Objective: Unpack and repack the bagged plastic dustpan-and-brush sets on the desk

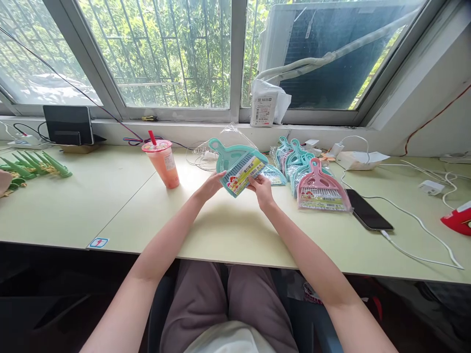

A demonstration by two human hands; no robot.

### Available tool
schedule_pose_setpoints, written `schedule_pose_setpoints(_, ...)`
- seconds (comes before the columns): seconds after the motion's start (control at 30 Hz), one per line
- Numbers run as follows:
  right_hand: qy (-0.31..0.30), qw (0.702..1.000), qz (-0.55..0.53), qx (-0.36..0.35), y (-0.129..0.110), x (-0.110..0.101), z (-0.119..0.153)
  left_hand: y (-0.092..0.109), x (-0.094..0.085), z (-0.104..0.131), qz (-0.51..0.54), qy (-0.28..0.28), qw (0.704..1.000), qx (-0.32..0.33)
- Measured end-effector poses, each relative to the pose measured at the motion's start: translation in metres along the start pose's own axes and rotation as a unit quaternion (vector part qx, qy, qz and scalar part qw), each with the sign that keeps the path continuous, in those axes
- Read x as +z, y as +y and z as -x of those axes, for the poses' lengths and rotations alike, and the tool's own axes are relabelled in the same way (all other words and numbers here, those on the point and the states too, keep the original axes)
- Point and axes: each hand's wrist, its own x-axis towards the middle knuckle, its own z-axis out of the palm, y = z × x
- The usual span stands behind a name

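A teal dustpan and brush set with a yellow printed label is tilted above the table, held between both hands. My left hand grips its lower left edge. On its right edge, my right hand pinches the label side. Clear plastic film sticks up behind the set. To the right lie several wrapped teal sets in a pile, with a wrapped pink set in front.
A cup of pink drink stands left of my hands. A black phone with a white cable lies at right. Green plastic pieces and part of another person's hand are far left. A tablet stands by the window.
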Motion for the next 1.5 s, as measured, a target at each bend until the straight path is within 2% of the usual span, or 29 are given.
schedule_pose_setpoints(0.2,0.032,0.999,0.009,-0.025,0.002,-0.002,0.002,-0.007,0.012,-0.001,0.029,-0.049,0.998,-0.001)
schedule_pose_setpoints(0.37,0.085,0.996,0.003,-0.034,0.007,-0.001,0.003,-0.015,0.008,0.002,0.031,-0.066,0.996,-0.052)
schedule_pose_setpoints(0.5,0.095,0.994,0.003,-0.043,0.007,-0.001,0.002,-0.017,0.007,0.001,0.041,-0.078,0.993,-0.074)
schedule_pose_setpoints(0.57,0.095,0.995,0.001,-0.041,0.007,-0.001,0.003,-0.016,0.012,-0.001,0.051,-0.047,0.996,-0.049)
schedule_pose_setpoints(0.7,0.102,0.994,-0.003,-0.03,0.006,0.002,0.006,-0.016,0.028,-0.005,0.058,0.083,0.993,0.058)
schedule_pose_setpoints(0.77,0.11,0.994,-0.007,-0.024,0.007,0.004,0.007,-0.019,0.036,-0.005,0.049,0.122,0.99,0.058)
schedule_pose_setpoints(0.9,0.125,0.992,-0.005,-0.012,0.006,0.004,0.006,-0.029,0.046,-0.004,0.033,0.156,0.987,0.032)
schedule_pose_setpoints(1.1,0.155,0.987,-0.049,-0.015,-0.003,0.0,0.0,-0.035,0.046,-0.003,0.024,0.15,0.988,-0.001)
schedule_pose_setpoints(1.2,0.188,0.977,-0.097,-0.017,-0.01,-0.006,-0.004,-0.032,0.05,-0.001,0.011,0.125,0.992,0.003)
schedule_pose_setpoints(1.27,0.183,0.977,-0.11,-0.013,-0.014,-0.009,-0.007,-0.029,0.052,0.001,0.0,0.105,0.994,0.013)
schedule_pose_setpoints(1.37,0.172,0.979,-0.107,-0.017,-0.014,-0.009,-0.007,-0.024,0.054,0.004,-0.021,0.091,0.996,-0.006)
schedule_pose_setpoints(1.5,0.214,0.971,-0.091,-0.053,-0.007,-0.002,-0.002,-0.021,0.052,0.006,-0.037,0.08,0.995,-0.038)
